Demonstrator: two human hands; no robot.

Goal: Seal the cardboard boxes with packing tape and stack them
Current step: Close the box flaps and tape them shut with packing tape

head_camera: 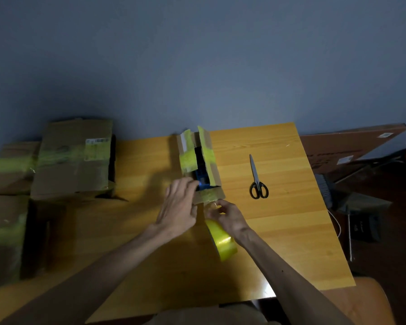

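A small narrow cardboard box (210,156) stands in the middle of the wooden table (279,219), its two long flaps standing open with old yellow tape on them and something blue inside. My left hand (179,205) rests with straight fingers against the box's near left side. My right hand (225,215) pinches the free end of the yellow tape at the box's near end flap. The yellow tape roll (222,240) hangs under my right wrist. Taped boxes (73,158) sit stacked at the left.
Black-handled scissors (257,179) lie on the table right of the small box. More taped cardboard boxes (5,231) fill the table's left edge. A flat brown carton (352,144) leans on the wall at the right, with clutter on the floor below.
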